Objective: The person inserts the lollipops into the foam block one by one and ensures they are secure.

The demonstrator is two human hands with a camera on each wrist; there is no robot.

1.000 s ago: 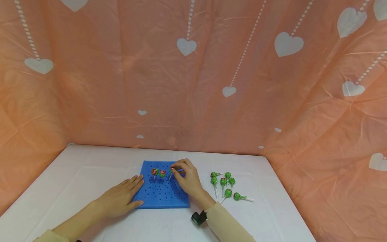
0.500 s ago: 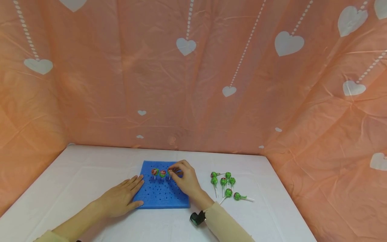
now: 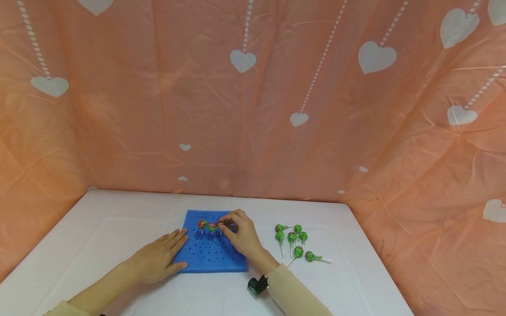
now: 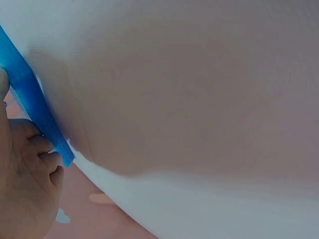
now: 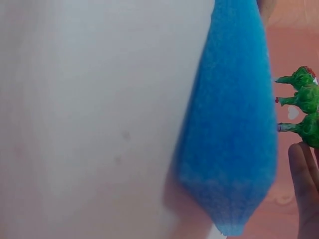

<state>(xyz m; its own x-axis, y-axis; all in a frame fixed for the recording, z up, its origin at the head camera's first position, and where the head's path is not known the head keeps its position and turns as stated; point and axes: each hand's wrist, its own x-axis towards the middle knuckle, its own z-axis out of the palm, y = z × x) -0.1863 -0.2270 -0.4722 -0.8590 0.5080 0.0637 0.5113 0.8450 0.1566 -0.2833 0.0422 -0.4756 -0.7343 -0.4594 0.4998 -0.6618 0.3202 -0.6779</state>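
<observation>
A blue foam board (image 3: 213, 262) dotted with small holes lies on the white table. My right hand (image 3: 246, 237) pinches the green-and-red wrapped head of a lollipop (image 3: 220, 224) above the board's upper part. Two more lollipops, the left one (image 3: 202, 224) and the middle one (image 3: 212, 227), stand upright in the foam just left of it. In the right wrist view the three green heads line up, the nearest lollipop (image 5: 309, 130) at my fingers. My left hand (image 3: 158, 260) rests with straight fingers on the board's left edge; the left wrist view shows the foam's side (image 4: 37, 104) there.
Several green lollipops (image 3: 291, 238) with white sticks lie loose on the white table (image 3: 348, 285), right of the board. One lollipop (image 3: 312, 256) lies a little apart on the right. An orange curtain (image 3: 221, 131) with white hearts rises behind and at both sides.
My right hand has shifted slightly left with its lollipop, bringing it closer to the middle one, and its stick has come more upright. The left hand stays put.
</observation>
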